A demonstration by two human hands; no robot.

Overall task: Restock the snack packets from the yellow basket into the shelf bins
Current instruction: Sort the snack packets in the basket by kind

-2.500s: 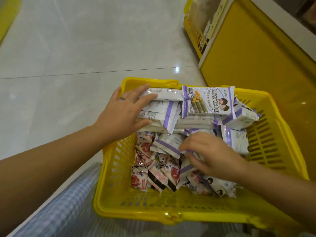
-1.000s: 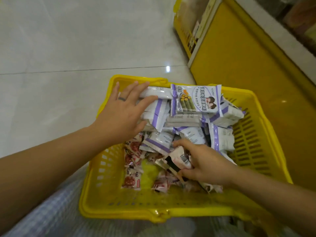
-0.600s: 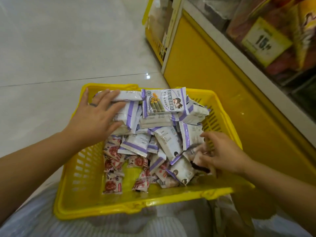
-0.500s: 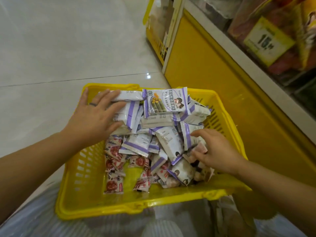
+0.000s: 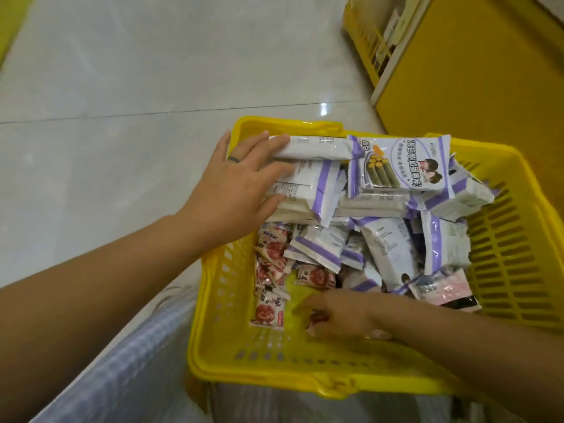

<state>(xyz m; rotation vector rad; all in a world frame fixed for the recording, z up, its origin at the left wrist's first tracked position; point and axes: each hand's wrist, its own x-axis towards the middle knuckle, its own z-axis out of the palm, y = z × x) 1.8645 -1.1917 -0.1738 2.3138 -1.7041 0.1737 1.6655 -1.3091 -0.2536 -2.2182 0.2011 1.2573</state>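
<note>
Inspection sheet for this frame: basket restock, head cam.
Surface: pale tiled floor; yellow basket, checked fabric at its near edge.
Job's things: purple-white packets piled at the far side; red-white packets near left; pink packet near right.
Clutter: nothing seen.
Grippers: left hand flat on the purple-white pile; right hand low in the basket, grip unclear.
Cables: nothing seen.
Surroundings: yellow shelf unit top right; bins not visible.

**One camera, looking down**

We see from just one camera, worn on the person's head. It looks forward and down. It sits close above the yellow basket (image 5: 268, 370), with the floor (image 5: 122, 71) farther off behind.
</note>
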